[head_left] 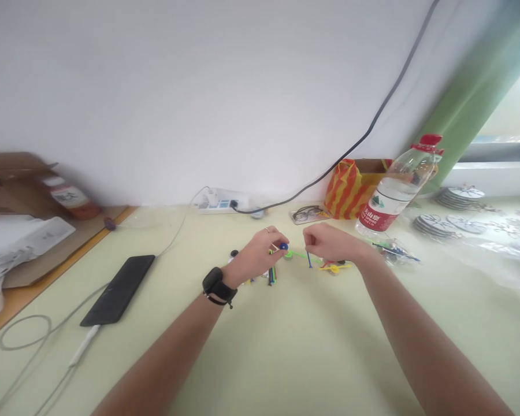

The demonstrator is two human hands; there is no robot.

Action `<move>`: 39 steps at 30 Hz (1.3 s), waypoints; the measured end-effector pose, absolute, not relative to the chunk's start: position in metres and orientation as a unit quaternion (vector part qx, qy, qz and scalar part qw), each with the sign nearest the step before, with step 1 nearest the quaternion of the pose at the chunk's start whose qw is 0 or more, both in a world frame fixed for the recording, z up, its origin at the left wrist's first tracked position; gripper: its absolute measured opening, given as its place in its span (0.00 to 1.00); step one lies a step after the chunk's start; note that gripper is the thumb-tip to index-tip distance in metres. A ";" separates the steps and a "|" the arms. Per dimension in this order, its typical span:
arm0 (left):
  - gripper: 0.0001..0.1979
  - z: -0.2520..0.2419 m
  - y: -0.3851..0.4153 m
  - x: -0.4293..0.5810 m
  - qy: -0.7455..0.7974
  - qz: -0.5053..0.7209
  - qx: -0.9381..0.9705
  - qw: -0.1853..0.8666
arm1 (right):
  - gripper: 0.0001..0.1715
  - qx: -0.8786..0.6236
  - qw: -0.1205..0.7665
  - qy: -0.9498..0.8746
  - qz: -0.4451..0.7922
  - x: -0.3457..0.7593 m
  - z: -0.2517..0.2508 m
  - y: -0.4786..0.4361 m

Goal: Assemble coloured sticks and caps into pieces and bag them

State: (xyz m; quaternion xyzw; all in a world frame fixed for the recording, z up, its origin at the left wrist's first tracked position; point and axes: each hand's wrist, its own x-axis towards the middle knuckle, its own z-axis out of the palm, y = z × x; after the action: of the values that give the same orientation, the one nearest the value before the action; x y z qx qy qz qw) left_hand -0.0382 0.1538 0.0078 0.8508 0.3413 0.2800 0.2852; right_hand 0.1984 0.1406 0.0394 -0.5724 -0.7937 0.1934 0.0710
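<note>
My left hand [260, 252], with a black watch on its wrist, is closed in a pinch on a small blue round connector [283, 247] and some thin sticks. My right hand [329, 242] is closed too, pinching a thin blue stick [308, 259] that hangs down from it. A green stick [298, 253] spans the gap between the two hands. Below my left hand lies a small bunch of coloured sticks [271, 275]. A yellow connector piece [334, 268] rests on the table under my right wrist.
A black phone [119, 289] on a white cable lies at the left. A water bottle [394, 193], a striped orange bag [349, 188], glasses [308, 214] and a power strip [221, 202] stand near the wall. Stacked discs [459, 197] and clear plastic bags [396, 252] sit right.
</note>
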 end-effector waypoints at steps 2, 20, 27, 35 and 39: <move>0.07 0.013 0.153 -0.040 0.341 0.300 0.820 0.348 | 0.06 -0.567 0.100 -0.796 0.187 0.204 0.044 0.142; 0.20 0.018 0.160 -0.065 0.342 0.317 0.686 0.558 | 0.12 -0.445 0.287 -0.822 0.209 0.173 0.062 0.121; 0.20 0.027 0.155 -0.064 0.306 0.310 0.697 0.570 | 0.14 -0.414 0.321 -0.795 0.305 0.165 0.061 0.117; 0.16 0.029 0.153 -0.061 0.305 0.318 0.724 0.530 | 0.05 -0.402 0.320 -0.786 0.343 0.156 0.057 0.115; 0.16 0.029 0.153 -0.062 0.308 0.320 0.727 0.524 | 0.02 -0.419 0.306 -0.795 0.315 0.158 0.057 0.115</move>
State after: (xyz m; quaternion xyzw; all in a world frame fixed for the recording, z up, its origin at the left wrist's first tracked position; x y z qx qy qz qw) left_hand -0.0623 0.1533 0.0285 0.7271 0.3076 0.3199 0.5239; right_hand 0.1575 0.1153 0.0565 -0.4187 -0.7948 0.3152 0.3060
